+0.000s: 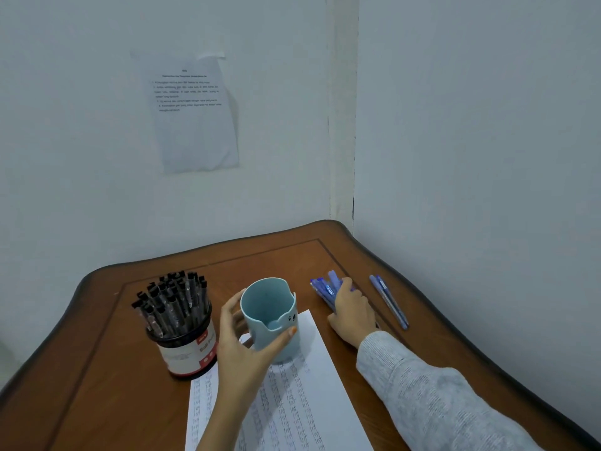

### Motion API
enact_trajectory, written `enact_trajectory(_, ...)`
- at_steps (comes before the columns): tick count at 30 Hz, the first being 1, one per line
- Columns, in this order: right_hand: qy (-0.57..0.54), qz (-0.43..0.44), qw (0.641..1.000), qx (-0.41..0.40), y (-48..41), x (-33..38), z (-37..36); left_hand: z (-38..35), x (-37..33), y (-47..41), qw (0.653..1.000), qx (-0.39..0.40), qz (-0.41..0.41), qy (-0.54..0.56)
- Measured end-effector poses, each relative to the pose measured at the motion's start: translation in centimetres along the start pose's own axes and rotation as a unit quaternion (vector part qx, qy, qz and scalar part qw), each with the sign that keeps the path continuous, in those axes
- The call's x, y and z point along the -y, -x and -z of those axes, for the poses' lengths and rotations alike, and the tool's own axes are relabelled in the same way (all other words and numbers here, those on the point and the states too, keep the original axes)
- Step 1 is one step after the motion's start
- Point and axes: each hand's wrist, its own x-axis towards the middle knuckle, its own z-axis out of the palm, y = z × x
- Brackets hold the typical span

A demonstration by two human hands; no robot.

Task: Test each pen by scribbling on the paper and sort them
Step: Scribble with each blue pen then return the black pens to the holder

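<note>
Left hand (242, 346) wraps the blue cup (268, 315) standing on the paper (312, 398), right hand (353, 309) clutches blue pens (325, 288) on the table (97, 369).

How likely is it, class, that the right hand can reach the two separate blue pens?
Probably yes: the right hand grips the blue pen bundle, but only bare table lies between it and the two separate pens just beside it.

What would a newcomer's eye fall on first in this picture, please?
Probably the pale blue cup at the centre, gripped by the left hand over the scribbled paper. Next, the tub crammed with black pens on the left, and the right hand holding a bunch of blue pens on the right.
</note>
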Motion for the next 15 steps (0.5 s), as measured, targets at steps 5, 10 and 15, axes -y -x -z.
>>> enact_trajectory(5, -0.056, 0.049, 0.997, -0.009, 0.9, -0.5, 0.4, 0.1, 0.1, 0.0, 1.0, -0.002, 0.006, 0.0)
enact_trajectory(10, -0.175, 0.113, 0.978, -0.024, 2.4, -0.4, 2.9, -0.1, -0.5, 0.5, 1.0, 0.006, -0.004, -0.002)
enact_trajectory(15, -0.304, 0.195, 0.931, -0.046, 4.6, 1.0, 6.7, -0.7, -2.1, 1.6, 1.0, 0.018, -0.011, 0.003)
